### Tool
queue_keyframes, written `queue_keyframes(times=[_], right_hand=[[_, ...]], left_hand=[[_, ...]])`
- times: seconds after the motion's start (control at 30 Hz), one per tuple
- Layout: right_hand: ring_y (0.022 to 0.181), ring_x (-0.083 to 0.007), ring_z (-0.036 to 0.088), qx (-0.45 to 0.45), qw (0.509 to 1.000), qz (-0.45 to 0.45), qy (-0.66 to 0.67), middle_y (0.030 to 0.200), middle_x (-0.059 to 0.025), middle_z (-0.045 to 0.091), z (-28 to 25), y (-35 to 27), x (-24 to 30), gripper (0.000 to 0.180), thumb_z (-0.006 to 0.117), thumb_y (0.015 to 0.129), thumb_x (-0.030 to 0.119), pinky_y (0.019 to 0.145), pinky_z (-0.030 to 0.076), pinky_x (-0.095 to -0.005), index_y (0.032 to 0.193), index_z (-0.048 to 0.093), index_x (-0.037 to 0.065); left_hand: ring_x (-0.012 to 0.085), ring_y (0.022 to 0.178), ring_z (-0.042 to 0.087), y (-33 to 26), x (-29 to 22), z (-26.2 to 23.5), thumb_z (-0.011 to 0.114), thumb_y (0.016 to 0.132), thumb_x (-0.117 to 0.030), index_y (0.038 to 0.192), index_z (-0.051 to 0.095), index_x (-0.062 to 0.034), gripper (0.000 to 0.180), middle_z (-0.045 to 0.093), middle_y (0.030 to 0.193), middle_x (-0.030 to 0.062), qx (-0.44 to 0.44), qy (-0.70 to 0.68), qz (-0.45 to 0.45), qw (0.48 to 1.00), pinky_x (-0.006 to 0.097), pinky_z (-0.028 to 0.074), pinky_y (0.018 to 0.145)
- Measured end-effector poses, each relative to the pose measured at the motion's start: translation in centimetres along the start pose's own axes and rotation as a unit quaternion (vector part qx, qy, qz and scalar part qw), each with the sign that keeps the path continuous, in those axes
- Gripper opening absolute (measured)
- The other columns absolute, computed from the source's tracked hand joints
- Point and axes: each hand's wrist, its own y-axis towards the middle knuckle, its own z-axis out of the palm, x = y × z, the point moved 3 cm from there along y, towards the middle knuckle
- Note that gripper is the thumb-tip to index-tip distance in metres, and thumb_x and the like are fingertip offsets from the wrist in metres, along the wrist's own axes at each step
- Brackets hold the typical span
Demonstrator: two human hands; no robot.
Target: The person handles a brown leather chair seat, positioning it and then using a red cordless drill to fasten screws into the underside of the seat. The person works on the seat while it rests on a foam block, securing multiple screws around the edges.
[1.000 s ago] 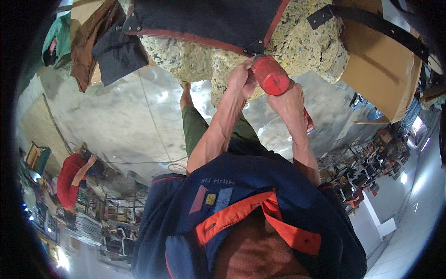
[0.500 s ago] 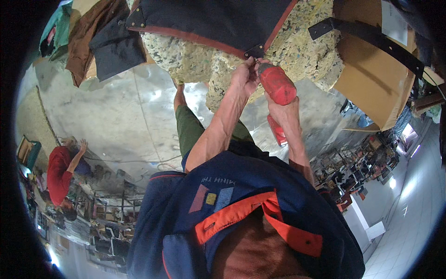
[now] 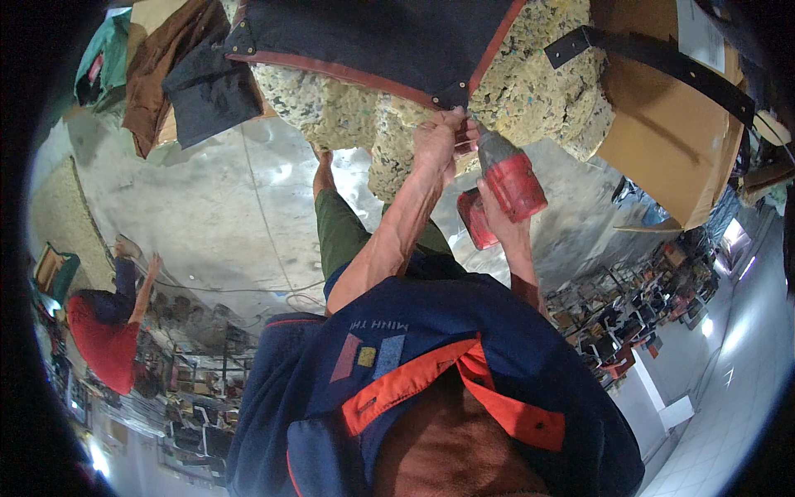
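Note:
A black fabric panel (image 3: 373, 41) with red-brown edging lies ahead of me, its near corner covered by a dark tab (image 3: 451, 94) with small metal studs. Just below that corner, my left hand (image 3: 437, 145) has its fingers pinched together; whatever they hold is too small or hidden to name. My right hand (image 3: 502, 222) grips a red and grey cordless drill (image 3: 515, 180) by its handle. The drill's nose points up toward my left fingertips, a little to the right of and below the tab. Its bit cannot be made out clearly.
Beneath the panel is a speckled foam block (image 3: 331, 103). Cardboard (image 3: 662, 149) and a curved black strip with holes (image 3: 687, 70) lie at the right. Brown and black cloth pieces (image 3: 211, 95) hang at the far left. A person in red (image 3: 103, 335) bends over at the left.
The drill has drawn back from the panel's corner, down and to the right, with my right hand. My left fingers stay near the corner. The person in red has shifted posture.

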Motion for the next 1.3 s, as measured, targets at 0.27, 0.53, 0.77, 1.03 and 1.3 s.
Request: queue_keyframes(times=[0.27,0.53,0.77,1.03,1.3], right_hand=[[0.092,-0.0197,0.061,0.011,0.998,0.024,0.059,0.104,-0.0086,0.065,1.3,5.0,-0.8,0.034,0.077,0.09,0.017,0.08,0.047,-0.0352,0.117,0.063,0.001],[0.109,-0.0289,0.069,-0.003,1.0,-0.012,-0.017,0.117,-0.0161,0.071,0.6,6.2,2.6,0.047,0.079,0.085,0.019,0.095,0.053,-0.0411,0.125,0.063,-0.001],[0.112,-0.0299,0.069,0.073,0.967,0.04,-0.241,0.116,-0.0163,0.073,-1.8,9.5,7.4,0.047,0.075,0.083,0.024,0.097,0.052,-0.0408,0.126,0.066,0.008],[0.104,-0.0266,0.071,0.07,0.973,0.071,-0.209,0.113,-0.0133,0.074,-1.0,10.0,7.6,0.045,0.074,0.084,0.024,0.093,0.053,-0.0381,0.126,0.068,0.011],[0.097,-0.0252,0.071,0.042,0.986,0.073,-0.144,0.105,-0.0152,0.073,-1.5,7.2,8.2,0.042,0.073,0.086,0.023,0.084,0.056,-0.0401,0.123,0.066,0.005]], left_hand=[[0.0227,0.069,0.071,-0.6,-1.5,-0.1,0.059,0.096,-0.003,0.103,0.065,0.0071,0.014,0.07,0.088,0.0172,-0.029,0.068,0.117,0.99,0.034,0.061,0.063],[0.0204,0.066,0.067,1.9,-1.6,1.0,0.053,0.095,-0.002,0.096,0.068,0.004,0.016,0.069,0.084,0.0113,-0.063,0.071,0.09,0.992,0.033,0.059,0.062],[0.02,0.078,0.066,4.9,0.1,0.3,0.05,0.098,-0.011,0.107,0.071,0.0,0.025,0.072,0.093,0.0093,-0.008,0.049,0.066,0.997,0.035,0.055,0.071],[0.0171,0.056,0.056,5.8,-0.8,0.9,0.047,0.096,-0.012,0.088,0.066,-0.0051,0.021,0.062,0.07,0.0058,-0.105,0.04,0.002,0.994,0.034,0.041,0.046],[0.0158,0.066,0.055,5.0,-1.7,1.7,0.049,0.102,-0.016,0.1,0.064,-0.0045,0.019,0.061,0.081,0.0054,-0.068,-0.035,-0.032,0.997,0.033,0.042,0.054]])
